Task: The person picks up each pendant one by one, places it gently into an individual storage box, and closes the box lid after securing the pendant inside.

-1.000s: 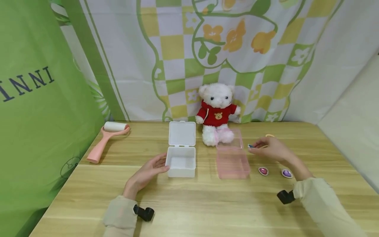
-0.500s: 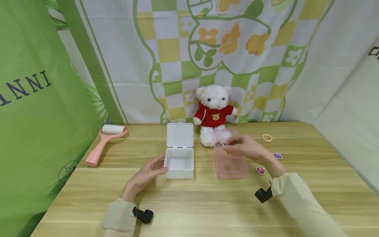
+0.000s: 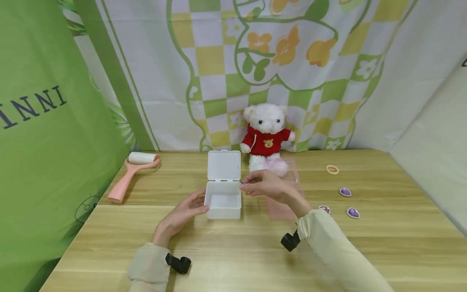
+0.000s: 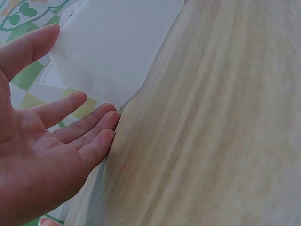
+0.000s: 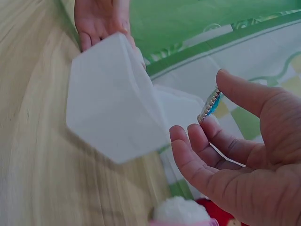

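In the head view, a small white plastic box (image 3: pixel 224 213) stands with its lid (image 3: pixel 224 164) up. My left hand (image 3: pixel 184 213) rests against the box's left side, thumb by the front corner and fingers loosely extended. Between thumb and index finger, my right hand (image 3: pixel 268 186) pinches a blue gem (image 5: pixel 211 104) with a silver beaded edge. That hand is at the box's right back corner, near the hinge, and the gem is above rim height in the right wrist view. Behind the right forearm is a clear pink box (image 3: pixel 279 209), also lid up and partly hidden.
Two purple gems (image 3: pixel 353 213) and a partly covered pink gem (image 3: pixel 324 209) lie to the right, with a pale orange ring (image 3: pixel 332 169) farther back. A white teddy bear (image 3: pixel 268 140) sits against the curtain. At the left lies a pink-handled lint roller (image 3: pixel 133 172).
My right hand has carried the blue gem leftward, past the pink box to the white box. Both purple gems and the ring now show uncovered. My left hand has stayed at the white box.
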The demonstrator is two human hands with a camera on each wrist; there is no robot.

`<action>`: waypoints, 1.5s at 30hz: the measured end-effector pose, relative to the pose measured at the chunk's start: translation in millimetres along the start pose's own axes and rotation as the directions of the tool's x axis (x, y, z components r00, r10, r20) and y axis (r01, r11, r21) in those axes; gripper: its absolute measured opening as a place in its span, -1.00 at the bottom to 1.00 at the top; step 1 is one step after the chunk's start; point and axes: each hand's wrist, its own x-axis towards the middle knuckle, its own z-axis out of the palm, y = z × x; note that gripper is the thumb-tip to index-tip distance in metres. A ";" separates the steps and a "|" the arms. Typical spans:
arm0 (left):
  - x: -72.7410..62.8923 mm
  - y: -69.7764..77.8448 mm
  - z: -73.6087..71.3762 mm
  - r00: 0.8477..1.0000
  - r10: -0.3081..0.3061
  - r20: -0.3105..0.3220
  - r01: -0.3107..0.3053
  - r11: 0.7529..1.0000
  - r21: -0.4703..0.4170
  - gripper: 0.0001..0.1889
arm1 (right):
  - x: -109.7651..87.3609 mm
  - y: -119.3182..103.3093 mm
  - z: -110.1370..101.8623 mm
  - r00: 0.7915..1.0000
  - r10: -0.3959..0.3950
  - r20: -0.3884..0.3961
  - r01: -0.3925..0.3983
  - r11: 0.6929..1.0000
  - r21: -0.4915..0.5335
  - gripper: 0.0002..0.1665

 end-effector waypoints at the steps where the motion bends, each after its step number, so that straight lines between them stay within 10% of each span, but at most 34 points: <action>1: -0.1 -0.4 0.0 1.000 -0.001 0.001 0.001 1.000 0.001 -0.24 | 3.8 -0.5 4.7 1.000 0.006 0.008 -0.006 1.000 0.005 -0.65; 10: 1.8 0.3 1.4 1.000 -0.006 -0.004 0.006 1.000 0.003 -0.23 | 32.9 -9.8 39.6 0.997 0.040 0.061 -0.041 0.999 0.023 -0.68; 23: 1.2 1.3 -1.6 1.000 0.000 0.031 0.000 1.000 -0.004 -0.23 | 59.7 -9.1 68.4 0.991 0.113 0.066 -0.093 0.961 -0.261 -0.78; 38: 1.3 2.7 -3.7 1.000 -0.012 0.022 0.012 1.000 -0.002 -0.21 | 75.3 -6.2 87.2 0.988 0.155 0.013 -0.109 0.751 -0.651 -0.93; 45: 0.9 1.6 -4.6 1.000 -0.020 0.021 0.020 1.000 -0.013 -0.23 | 76.0 -5.6 92.3 0.989 0.150 0.018 -0.095 0.711 -0.697 -0.86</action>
